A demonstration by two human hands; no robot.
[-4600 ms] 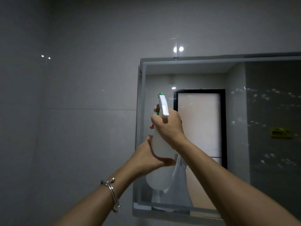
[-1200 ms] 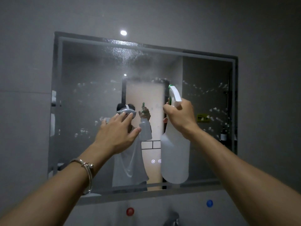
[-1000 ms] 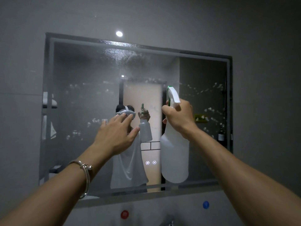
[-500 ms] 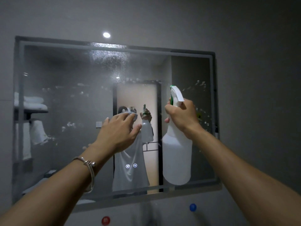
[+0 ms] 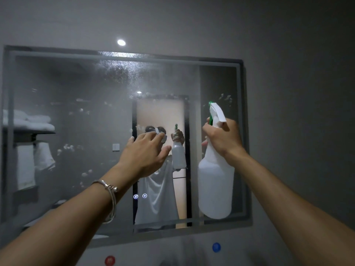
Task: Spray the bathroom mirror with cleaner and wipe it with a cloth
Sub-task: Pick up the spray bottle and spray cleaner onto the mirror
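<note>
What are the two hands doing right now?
Left hand: open, holding nothing.
Right hand: gripping the white plastic spray bottle with the green nozzle.

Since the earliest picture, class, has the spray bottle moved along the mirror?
Yes. The spray bottle has moved right: it was at the left edge of the mirror, and is now near its right edge.

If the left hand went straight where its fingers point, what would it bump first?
Probably the mirror glass: the left hand points at it, nothing between, though the gap is unclear.
</note>
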